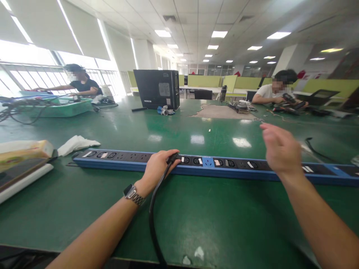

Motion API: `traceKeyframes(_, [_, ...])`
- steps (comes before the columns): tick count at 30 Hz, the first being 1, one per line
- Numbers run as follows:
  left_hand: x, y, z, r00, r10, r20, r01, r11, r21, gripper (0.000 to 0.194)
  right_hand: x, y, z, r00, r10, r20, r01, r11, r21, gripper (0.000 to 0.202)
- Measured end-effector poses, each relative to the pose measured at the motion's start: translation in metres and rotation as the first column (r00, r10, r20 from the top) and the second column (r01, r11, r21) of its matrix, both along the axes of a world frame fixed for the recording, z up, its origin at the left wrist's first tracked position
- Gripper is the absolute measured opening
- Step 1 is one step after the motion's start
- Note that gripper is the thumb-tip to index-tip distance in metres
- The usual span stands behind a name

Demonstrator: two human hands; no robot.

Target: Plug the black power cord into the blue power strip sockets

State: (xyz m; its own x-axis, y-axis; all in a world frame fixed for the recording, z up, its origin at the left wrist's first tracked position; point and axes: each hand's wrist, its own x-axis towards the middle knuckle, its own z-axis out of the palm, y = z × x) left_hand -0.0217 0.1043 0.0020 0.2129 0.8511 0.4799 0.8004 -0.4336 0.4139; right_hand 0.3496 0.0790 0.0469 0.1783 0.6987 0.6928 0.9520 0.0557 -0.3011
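A long blue and black power strip [238,172] lies across the green table, with rows of sockets and several small white labels on its top. My left hand [157,168] is closed around a black plug [172,158] at the strip's sockets; whether its pins sit in a socket is hidden. From that plug a thick black cable [152,216] hangs down toward the near table edge. Raised over the right part of the strip, my right hand [282,149] has its fingers curled together. Whatever they may hold is hidden.
A black computer case [157,89] stands at the back, with gloves [166,110] beside it. Green baskets [73,108] with cables are at left, near one person [86,84]. Another person [269,92] handles tools at right. Tissue [77,144] and a package [25,153] lie left.
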Motion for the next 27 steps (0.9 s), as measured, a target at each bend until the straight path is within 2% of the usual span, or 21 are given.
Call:
traceKeyframes(2, [0.005,-0.002,0.001,0.988,0.043,0.151,-0.046,0.999,0.015,0.037,0.009,0.012,-0.019,0.995,-0.092,0.023,0.095,0.975,-0.200,0.048])
traceKeyframes(4, [0.023,-0.005,0.005,0.953,0.067,0.295,-0.080,0.996,0.034,0.039,0.017,0.022,-0.038,0.985,-0.164,0.054,0.170,0.873,-0.456,0.051])
traceKeyframes(5, [0.037,-0.006,0.008,0.946,0.056,0.321,-0.073,0.996,0.042,0.038,0.019,0.025,-0.045,0.983,-0.175,0.061,0.180,0.826,-0.534,0.051])
traceKeyframes(6, [0.052,-0.007,0.010,0.951,0.027,0.309,-0.043,0.998,0.046,0.037,0.020,0.027,-0.050,0.983,-0.175,0.063,0.179,0.802,-0.569,0.052])
traceKeyframes(9, [0.099,-0.009,0.018,0.987,0.008,0.162,-0.003,0.999,-0.032,0.033,0.018,0.023,-0.053,0.982,-0.176,0.063,0.182,0.819,-0.544,0.055])
traceKeyframes(12, [0.124,-0.011,0.020,0.999,0.051,0.001,-0.051,0.996,-0.078,0.029,0.012,0.017,-0.048,0.983,-0.176,0.048,0.174,0.822,-0.543,0.055])
traceKeyframes(15, [0.121,-0.016,0.017,0.993,0.074,-0.095,-0.077,0.997,-0.024,0.032,0.010,0.016,-0.045,0.985,-0.171,0.037,0.164,0.825,-0.541,0.053])
traceKeyframes(20, [0.111,-0.021,0.015,0.988,0.103,-0.116,-0.107,0.994,-0.027,0.036,0.011,0.019,-0.047,0.982,-0.187,0.024,0.170,0.823,-0.542,0.051])
traceKeyframes(25, [0.121,-0.013,0.019,0.980,0.019,-0.200,-0.031,0.998,-0.055,0.035,0.009,0.020,-0.047,0.978,-0.207,0.028,0.190,0.823,-0.535,0.048])
traceKeyframes(27, [0.123,-0.009,0.016,0.983,0.011,-0.186,-0.023,0.998,-0.063,0.035,0.009,0.019,-0.047,0.977,-0.213,0.026,0.193,0.818,-0.542,0.048])
